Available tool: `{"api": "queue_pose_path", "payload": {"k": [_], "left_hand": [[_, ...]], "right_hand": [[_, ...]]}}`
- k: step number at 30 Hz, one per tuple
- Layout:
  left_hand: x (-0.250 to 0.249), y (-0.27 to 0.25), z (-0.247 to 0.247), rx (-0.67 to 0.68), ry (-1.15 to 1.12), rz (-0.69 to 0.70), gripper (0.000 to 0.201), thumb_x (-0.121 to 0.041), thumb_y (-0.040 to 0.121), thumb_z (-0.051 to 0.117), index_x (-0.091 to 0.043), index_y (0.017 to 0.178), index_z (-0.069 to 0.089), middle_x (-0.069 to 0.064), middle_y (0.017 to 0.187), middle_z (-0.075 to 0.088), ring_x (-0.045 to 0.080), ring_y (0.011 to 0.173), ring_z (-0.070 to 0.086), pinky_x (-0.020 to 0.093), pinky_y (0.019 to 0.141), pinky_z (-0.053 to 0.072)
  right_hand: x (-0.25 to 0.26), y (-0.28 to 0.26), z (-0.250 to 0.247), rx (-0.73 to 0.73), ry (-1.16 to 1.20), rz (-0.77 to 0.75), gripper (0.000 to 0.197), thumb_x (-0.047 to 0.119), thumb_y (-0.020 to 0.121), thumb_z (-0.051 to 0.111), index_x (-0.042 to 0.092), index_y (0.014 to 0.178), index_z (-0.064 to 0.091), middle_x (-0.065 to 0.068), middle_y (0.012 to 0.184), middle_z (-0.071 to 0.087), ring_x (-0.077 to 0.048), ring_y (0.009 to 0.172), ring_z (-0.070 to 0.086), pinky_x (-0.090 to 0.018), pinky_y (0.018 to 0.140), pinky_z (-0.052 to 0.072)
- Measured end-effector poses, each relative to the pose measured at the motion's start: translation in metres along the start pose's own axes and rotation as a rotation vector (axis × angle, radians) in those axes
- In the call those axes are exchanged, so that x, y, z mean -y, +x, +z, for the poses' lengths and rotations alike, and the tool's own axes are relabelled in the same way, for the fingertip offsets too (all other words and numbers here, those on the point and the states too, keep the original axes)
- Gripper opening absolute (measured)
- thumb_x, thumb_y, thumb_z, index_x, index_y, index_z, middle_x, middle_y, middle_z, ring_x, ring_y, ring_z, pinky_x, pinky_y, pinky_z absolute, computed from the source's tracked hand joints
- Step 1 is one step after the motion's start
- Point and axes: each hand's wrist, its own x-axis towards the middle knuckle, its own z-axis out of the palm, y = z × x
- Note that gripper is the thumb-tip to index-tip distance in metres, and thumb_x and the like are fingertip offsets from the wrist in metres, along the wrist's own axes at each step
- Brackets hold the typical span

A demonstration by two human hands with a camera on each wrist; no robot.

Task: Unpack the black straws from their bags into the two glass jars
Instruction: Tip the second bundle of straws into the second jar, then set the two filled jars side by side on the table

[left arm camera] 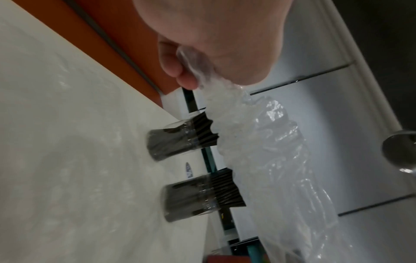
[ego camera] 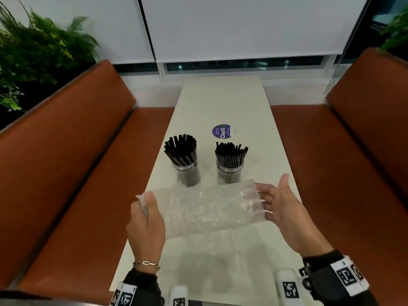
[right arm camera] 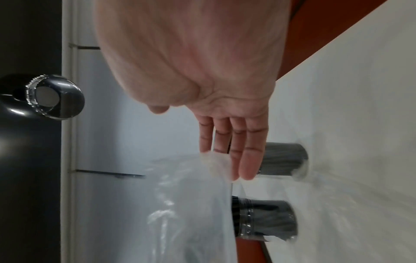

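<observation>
With both glass jars (ego camera: 187, 173) at twelve o'clock full of black straws (ego camera: 181, 149), our left hand (ego camera: 145, 221) pinches the empty bag (ego camera: 205, 208), right hand (ego camera: 280, 208) flat-fingered at its mouth; next, discarding it.

Round purple sticker (ego camera: 221, 131) lying on the white table (ego camera: 223, 100), showing the word "ClayG" in white, smaller print staying unreadable

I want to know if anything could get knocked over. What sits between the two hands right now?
In the head view only the empty clear plastic bag spans from the left hand, which pinches one end, to the open right hand. Both straw jars stand farther back.
</observation>
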Motion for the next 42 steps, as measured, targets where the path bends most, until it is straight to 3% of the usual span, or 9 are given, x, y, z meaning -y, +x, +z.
{"api": "queue_pose_path", "payload": {"k": [3, 7, 9, 19, 25, 30, 33, 36, 42], "left_hand": [[0.021, -0.011, -0.001, 0.018, 0.112, 0.008, 0.053, -0.058, 0.106, 0.034, -0.012, 0.086, 0.050, 0.006, 0.065, 0.061, 0.026, 0.060, 0.060, 0.036, 0.059, 0.046], [0.044, -0.027, 0.003, 0.127, 0.030, -0.067, 0.054, -0.065, 0.103, 0.039, -0.018, 0.084, 0.055, 0.004, 0.073, 0.070, 0.024, 0.066, 0.068, 0.040, 0.065, 0.056], [0.050, -0.030, 0.002, 0.121, -0.033, -0.117, 0.058, -0.062, 0.104, 0.041, -0.011, 0.079, 0.056, 0.004, 0.071, 0.066, 0.023, 0.064, 0.061, 0.038, 0.063, 0.049], [0.097, -0.013, -0.028, 0.174, -0.265, -0.350, 0.035, -0.040, 0.107, 0.052, -0.014, 0.089, 0.069, 0.005, 0.067, 0.054, 0.016, 0.054, 0.041, 0.025, 0.052, 0.032], [0.117, -0.001, -0.028, 0.093, -0.261, -0.310, 0.022, -0.032, 0.105, 0.056, -0.015, 0.096, 0.067, 0.004, 0.080, 0.067, 0.022, 0.067, 0.057, 0.032, 0.059, 0.046], [0.121, 0.004, -0.020, 0.055, -0.048, -0.147, 0.020, -0.036, 0.104, 0.058, -0.023, 0.095, 0.071, 0.002, 0.070, 0.067, 0.024, 0.070, 0.062, 0.028, 0.063, 0.043], [0.125, 0.019, -0.019, 0.008, 0.168, -0.031, 0.029, -0.039, 0.105, 0.057, -0.018, 0.098, 0.075, 0.002, 0.067, 0.066, 0.016, 0.061, 0.056, 0.019, 0.057, 0.038], [0.127, 0.038, -0.016, -0.012, 0.250, 0.016, 0.033, -0.043, 0.105, 0.054, -0.018, 0.102, 0.075, 0.004, 0.071, 0.070, 0.016, 0.060, 0.057, 0.015, 0.056, 0.037], [0.139, 0.073, -0.002, -0.021, 0.348, 0.046, 0.041, -0.051, 0.107, 0.044, -0.020, 0.106, 0.071, 0.002, 0.062, 0.064, 0.026, 0.057, 0.062, 0.027, 0.056, 0.052]], "right_hand": [[-0.018, -0.005, 0.005, 0.001, -0.055, -0.022, 0.099, 0.104, 0.061, 0.046, 0.030, 0.124, 0.070, -0.004, 0.115, 0.080, -0.026, 0.097, 0.077, -0.047, 0.087, 0.061], [-0.049, -0.002, 0.024, -0.153, -0.377, -0.104, 0.041, 0.064, 0.094, 0.061, 0.024, 0.098, 0.072, 0.001, 0.088, 0.073, -0.012, 0.065, 0.066, -0.032, 0.061, 0.056], [-0.065, 0.004, 0.026, -0.219, -0.484, -0.127, 0.036, 0.050, 0.101, 0.061, 0.021, 0.084, 0.072, 0.003, 0.073, 0.069, -0.009, 0.056, 0.059, -0.031, 0.060, 0.050], [-0.081, 0.012, 0.018, -0.343, -0.520, -0.031, 0.056, 0.059, 0.103, 0.051, 0.014, 0.079, 0.076, -0.001, 0.059, 0.064, -0.017, 0.052, 0.055, -0.029, 0.057, 0.047], [-0.096, 0.003, 0.018, -0.030, -0.179, 0.141, 0.034, 0.042, 0.098, 0.068, 0.014, 0.116, 0.072, -0.009, 0.113, 0.075, -0.022, 0.090, 0.072, -0.030, 0.073, 0.059], [-0.127, 0.014, 0.030, -0.312, -0.411, -0.033, 0.023, 0.022, 0.108, 0.054, 0.017, 0.093, 0.070, -0.004, 0.082, 0.070, -0.018, 0.057, 0.058, -0.028, 0.050, 0.050], [-0.126, 0.028, 0.032, -0.398, -0.601, -0.150, 0.032, 0.023, 0.112, 0.046, 0.017, 0.089, 0.068, 0.003, 0.069, 0.067, -0.017, 0.061, 0.062, -0.017, 0.055, 0.045], [-0.119, 0.045, 0.035, -0.384, -0.649, -0.126, 0.036, 0.029, 0.112, 0.044, 0.013, 0.092, 0.068, 0.009, 0.064, 0.062, -0.012, 0.050, 0.059, -0.028, 0.053, 0.050], [-0.110, 0.075, 0.042, -0.268, -0.687, 0.082, 0.048, 0.060, 0.103, 0.049, 0.014, 0.101, 0.063, -0.003, 0.075, 0.070, -0.019, 0.049, 0.060, -0.033, 0.046, 0.055]]}}
